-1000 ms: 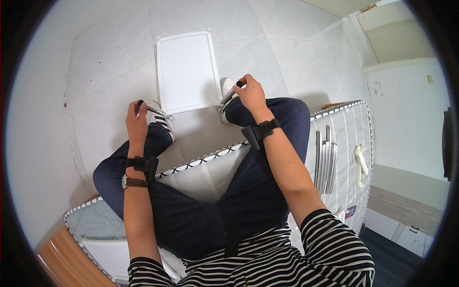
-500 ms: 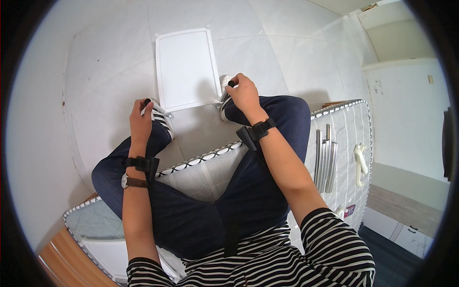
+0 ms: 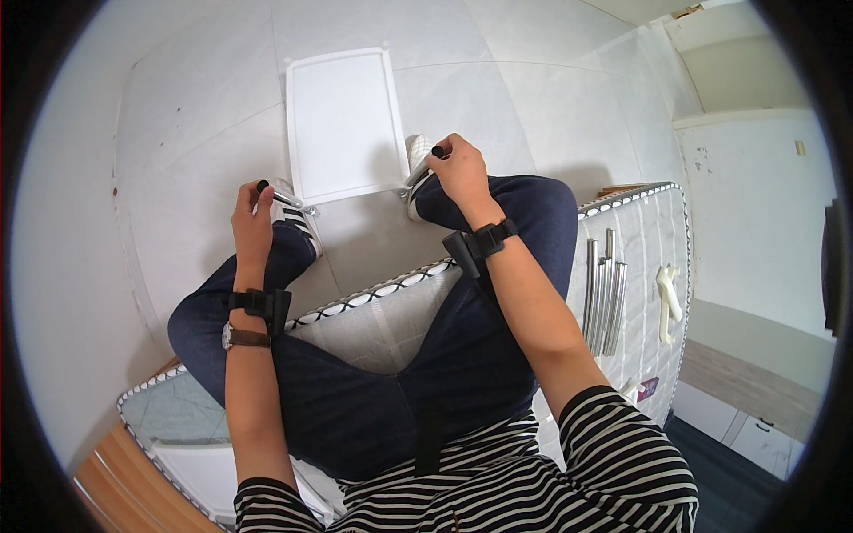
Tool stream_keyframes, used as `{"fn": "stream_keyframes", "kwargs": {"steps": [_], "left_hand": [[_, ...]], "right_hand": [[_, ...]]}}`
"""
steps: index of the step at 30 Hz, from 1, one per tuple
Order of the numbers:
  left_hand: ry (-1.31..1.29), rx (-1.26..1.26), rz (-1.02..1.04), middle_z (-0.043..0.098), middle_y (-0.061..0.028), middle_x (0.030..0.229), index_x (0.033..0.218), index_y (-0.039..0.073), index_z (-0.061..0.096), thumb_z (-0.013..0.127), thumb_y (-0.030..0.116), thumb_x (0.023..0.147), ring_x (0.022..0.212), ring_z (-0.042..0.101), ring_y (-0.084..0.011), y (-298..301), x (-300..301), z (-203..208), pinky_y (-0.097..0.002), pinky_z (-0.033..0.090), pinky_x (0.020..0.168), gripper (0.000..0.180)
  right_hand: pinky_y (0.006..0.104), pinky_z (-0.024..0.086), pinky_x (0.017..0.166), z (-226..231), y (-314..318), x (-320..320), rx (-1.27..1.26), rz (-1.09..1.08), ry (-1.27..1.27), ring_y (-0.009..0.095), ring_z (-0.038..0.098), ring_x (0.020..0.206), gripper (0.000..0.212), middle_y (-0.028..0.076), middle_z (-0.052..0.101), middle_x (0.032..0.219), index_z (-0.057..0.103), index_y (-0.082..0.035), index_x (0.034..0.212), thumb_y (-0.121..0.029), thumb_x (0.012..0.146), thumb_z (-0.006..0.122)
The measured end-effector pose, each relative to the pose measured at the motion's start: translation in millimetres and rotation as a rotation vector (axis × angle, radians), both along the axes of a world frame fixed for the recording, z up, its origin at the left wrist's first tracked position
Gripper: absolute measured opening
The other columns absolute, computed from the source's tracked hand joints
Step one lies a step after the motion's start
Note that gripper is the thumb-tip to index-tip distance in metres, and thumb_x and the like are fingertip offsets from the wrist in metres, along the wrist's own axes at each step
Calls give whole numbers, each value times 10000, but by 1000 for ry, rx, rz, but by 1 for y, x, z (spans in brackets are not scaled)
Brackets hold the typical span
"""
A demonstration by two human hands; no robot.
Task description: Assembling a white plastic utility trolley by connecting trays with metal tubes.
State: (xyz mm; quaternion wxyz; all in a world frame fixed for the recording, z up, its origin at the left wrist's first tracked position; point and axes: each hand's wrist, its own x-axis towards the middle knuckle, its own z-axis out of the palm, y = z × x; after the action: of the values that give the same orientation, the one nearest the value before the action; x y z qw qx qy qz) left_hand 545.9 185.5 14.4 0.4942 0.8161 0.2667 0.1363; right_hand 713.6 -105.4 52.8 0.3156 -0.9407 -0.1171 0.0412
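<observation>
A white rectangular shelf panel (image 3: pixel 345 124) with a raised rim lies on the floor between my feet. At its near left corner, my left hand (image 3: pixel 252 220) is closed on the black-capped end of a chrome tube (image 3: pixel 290 199), which leans outward from that corner. My right hand (image 3: pixel 463 174) pinches the black-capped end of another chrome tube (image 3: pixel 418 174) at the near right corner, also leaning outward. The lower ends of both tubes meet the corners; how they join is too small to tell.
I sit on a mattress (image 3: pixel 378 333) with a patterned edge. On it to my right lie several chrome tubes (image 3: pixel 606 298) and white plastic pieces (image 3: pixel 668 305). White panels (image 3: pixel 191 462) rest at my left. My shoes (image 3: pixel 295 222) flank the shelf panel. A wall stands at the left.
My left hand has shifted slightly left and my right hand slightly right, each with its tube end, so the tubes tilt further outward. The shelf panel sits slightly further left in view.
</observation>
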Motion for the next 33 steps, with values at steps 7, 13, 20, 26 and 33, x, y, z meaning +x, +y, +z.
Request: {"fn": "stream_keyframes", "kwargs": {"steps": [7, 13, 20, 26, 33], "left_hand": [[-149, -240, 73, 595, -69, 927, 1047, -13, 546, 566, 239, 938, 886, 564, -138, 6, -2, -11, -274, 475, 823, 275], [-122, -112, 87, 624, -82, 891, 1029, 3, 563, 593, 248, 918, 847, 568, -166, 3, -3, -14, -286, 447, 782, 272], [-104, -75, 68, 620, -81, 888, 1019, -1, 556, 587, 253, 923, 852, 571, -162, 8, -3, -15, -285, 452, 779, 274], [-151, -189, 53, 604, -70, 912, 1017, -12, 549, 575, 243, 935, 854, 557, -125, 8, -5, -12, -248, 458, 765, 269], [-153, -215, 33, 594, -71, 921, 1027, -21, 541, 575, 225, 934, 860, 549, -123, 6, -4, -12, -249, 461, 774, 266]], "right_hand": [[406, 504, 703, 4, -1, 1, 5, 7, 20, 354, 627, 781, 240, 201, 644, 817, 612, 22, 851, -150, 704, 690], [403, 502, 706, 3, -1, -1, 1, 18, 25, 353, 627, 787, 243, 201, 646, 809, 613, 23, 848, -152, 700, 694], [355, 506, 671, -3, -4, 5, 1, 18, -15, 300, 643, 716, 260, 178, 655, 775, 624, 33, 848, -172, 712, 707], [358, 503, 668, -1, -1, 4, 3, 41, -68, 313, 640, 709, 258, 180, 652, 767, 625, 33, 841, -175, 711, 704], [418, 499, 725, 5, -3, 3, 48, 17, 93, 368, 622, 810, 237, 205, 644, 823, 619, 20, 858, -146, 700, 678]]}}
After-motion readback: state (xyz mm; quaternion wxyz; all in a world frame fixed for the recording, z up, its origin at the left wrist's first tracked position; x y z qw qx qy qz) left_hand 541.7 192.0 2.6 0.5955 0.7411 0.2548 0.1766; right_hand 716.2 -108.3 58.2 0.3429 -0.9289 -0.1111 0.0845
